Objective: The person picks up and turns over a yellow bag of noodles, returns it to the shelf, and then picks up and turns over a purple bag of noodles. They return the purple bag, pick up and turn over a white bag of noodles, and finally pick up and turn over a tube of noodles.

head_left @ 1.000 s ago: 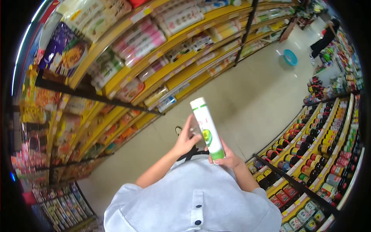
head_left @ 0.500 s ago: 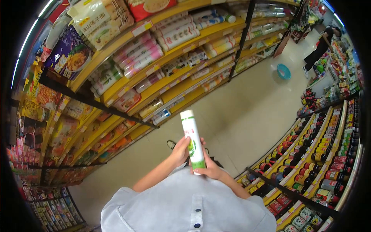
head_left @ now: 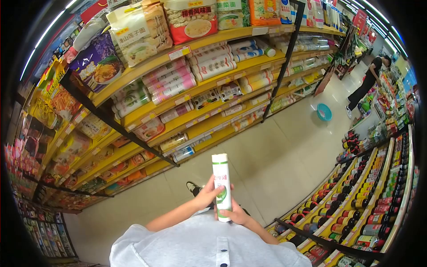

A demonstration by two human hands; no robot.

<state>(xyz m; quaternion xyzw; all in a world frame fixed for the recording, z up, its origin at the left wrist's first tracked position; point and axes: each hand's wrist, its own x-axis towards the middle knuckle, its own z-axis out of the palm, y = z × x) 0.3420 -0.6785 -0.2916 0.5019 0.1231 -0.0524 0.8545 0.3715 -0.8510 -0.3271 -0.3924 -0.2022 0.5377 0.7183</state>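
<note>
A white cylindrical package (head_left: 221, 173) with green bands and red lettering stands almost upright in front of my chest, its top end pointing away from me. My left hand (head_left: 207, 195) is closed around its middle from the left side, the thumb lying on the front. Lower down, my right hand (head_left: 235, 213) grips it near the green bottom end, thumb across the front. The fingers behind the package are hidden.
Yellow shelves (head_left: 253, 65) with noodle packs and rolls run along the left and top. Bottles and jars fill the shelves (head_left: 351, 196) at the right. A blue basket (head_left: 324, 112) sits on the floor (head_left: 267, 155). Another person (head_left: 371, 82) stands at the upper right.
The view has tilted up, so more of the upper shelves shows. Both hands and the package appear lower in the view, and the package is more upright. A shoe has come into view.
</note>
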